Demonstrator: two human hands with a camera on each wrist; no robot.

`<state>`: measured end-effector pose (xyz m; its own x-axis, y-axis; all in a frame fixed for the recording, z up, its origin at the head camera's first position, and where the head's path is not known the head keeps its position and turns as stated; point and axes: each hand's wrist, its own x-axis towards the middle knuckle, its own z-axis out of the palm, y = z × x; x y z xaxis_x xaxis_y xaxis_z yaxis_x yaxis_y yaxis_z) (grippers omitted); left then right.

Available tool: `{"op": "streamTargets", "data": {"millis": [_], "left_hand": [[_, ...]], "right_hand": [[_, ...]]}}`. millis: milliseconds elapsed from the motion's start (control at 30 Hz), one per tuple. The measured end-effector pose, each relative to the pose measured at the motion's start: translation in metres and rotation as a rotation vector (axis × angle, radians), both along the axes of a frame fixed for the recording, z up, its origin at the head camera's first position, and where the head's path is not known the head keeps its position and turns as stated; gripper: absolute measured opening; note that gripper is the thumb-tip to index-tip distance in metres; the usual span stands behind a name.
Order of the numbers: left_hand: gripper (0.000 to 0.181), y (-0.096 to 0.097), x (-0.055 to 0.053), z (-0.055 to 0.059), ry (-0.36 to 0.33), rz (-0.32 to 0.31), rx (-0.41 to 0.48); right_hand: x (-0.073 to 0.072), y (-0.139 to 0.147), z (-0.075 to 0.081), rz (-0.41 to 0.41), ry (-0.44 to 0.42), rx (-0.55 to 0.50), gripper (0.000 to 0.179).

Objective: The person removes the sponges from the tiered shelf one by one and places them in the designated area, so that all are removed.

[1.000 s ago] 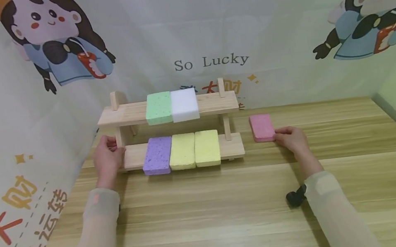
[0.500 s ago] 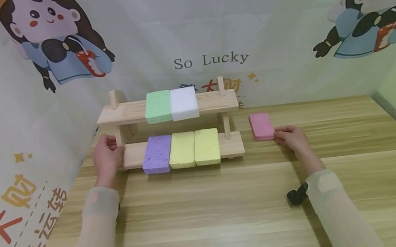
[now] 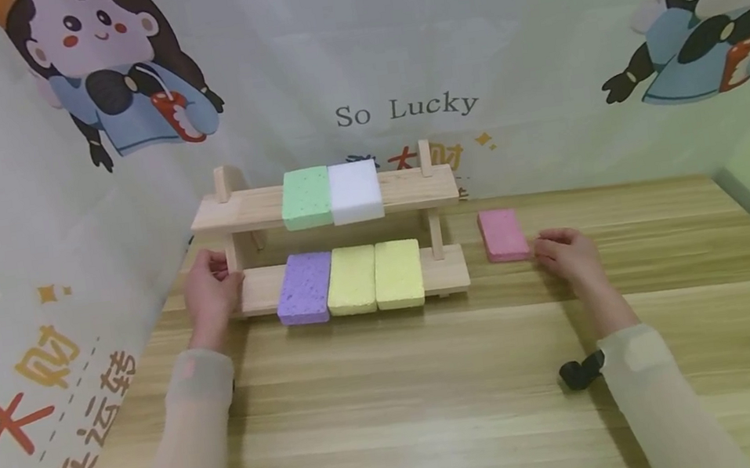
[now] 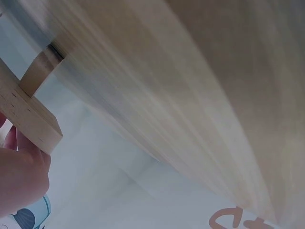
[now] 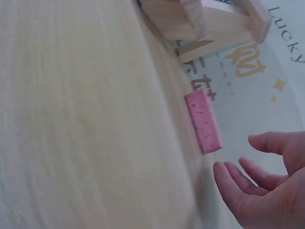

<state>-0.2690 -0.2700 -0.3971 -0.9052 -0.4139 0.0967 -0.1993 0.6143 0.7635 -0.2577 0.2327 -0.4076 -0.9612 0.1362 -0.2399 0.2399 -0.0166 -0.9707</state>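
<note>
A two-tier wooden shelf [image 3: 448,276] stands at the back of the table. My left hand [image 3: 210,287] grips the left end of its lower tier; in the left wrist view, fingers curl round the wood [image 4: 40,126]. A green sponge [image 3: 305,198] and a white sponge [image 3: 355,191] lie side by side on the upper tier. Below them sit a purple sponge [image 3: 305,288] and two yellow sponges [image 3: 351,280]. To the shelf's right, a pink sponge [image 3: 504,235] lies on the table. My right hand [image 3: 569,260] is just right of it, thumb and fingers apart and nothing between them in the right wrist view.
The wood-grain table [image 3: 398,413] reaches back to a printed cloth [image 3: 533,31] hung behind the shelf. More cloth hangs along the left and right sides. A small black device [image 3: 581,373] juts from the right sleeve.
My right fingers have come away from the pink sponge's near right corner, slightly to the right. The left hand keeps its grip on the shelf. The head view has shifted a little.
</note>
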Motion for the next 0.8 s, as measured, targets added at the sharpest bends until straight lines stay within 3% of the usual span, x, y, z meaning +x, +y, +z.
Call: {"op": "streamTargets", "data": {"millis": [267,567,800], "left_hand": [[0.034,0.000,0.000,-0.001,0.004,-0.004,-0.004],[0.034,-0.002,-0.001,-0.001,-0.005,-0.002,-0.025],[0.035,-0.002,-0.001,0.000,-0.011,-0.008,-0.019]], "right_hand": [[0.006,0.000,0.024,-0.069,0.098,0.093,0.026],[0.010,-0.014,0.054,-0.009,0.184,0.025,0.018],[0.007,-0.028,0.070,0.043,0.221,0.080,0.016]]}}
